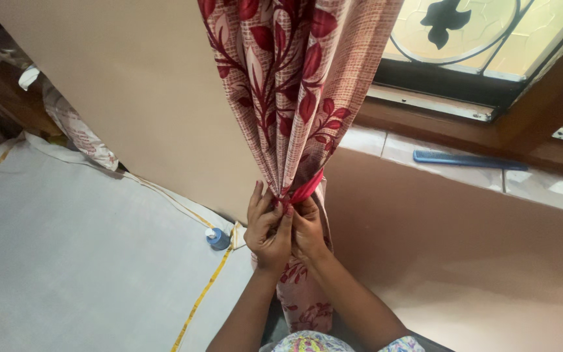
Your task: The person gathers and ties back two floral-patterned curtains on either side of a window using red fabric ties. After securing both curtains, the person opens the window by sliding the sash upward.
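Note:
A pink curtain (pixel 294 85) with a dark red leaf pattern hangs from above and is gathered into a bunch at the middle. A red band (pixel 307 188) wraps the gathered part. My left hand (pixel 267 229) and my right hand (pixel 309 231) press together just below the band, fingers closed on the band and the bunched cloth. The rest of the curtain hangs down behind my forearms.
A blue comb (pixel 469 160) lies on the tiled window sill (pixel 425 153) at right. A window with a dark frame (pixel 451 81) sits above it. A small blue bottle (pixel 217 238) stands by the wall on a white sheet (pixel 66 261) edged in yellow. A patterned pillow (pixel 76 133) leans at left.

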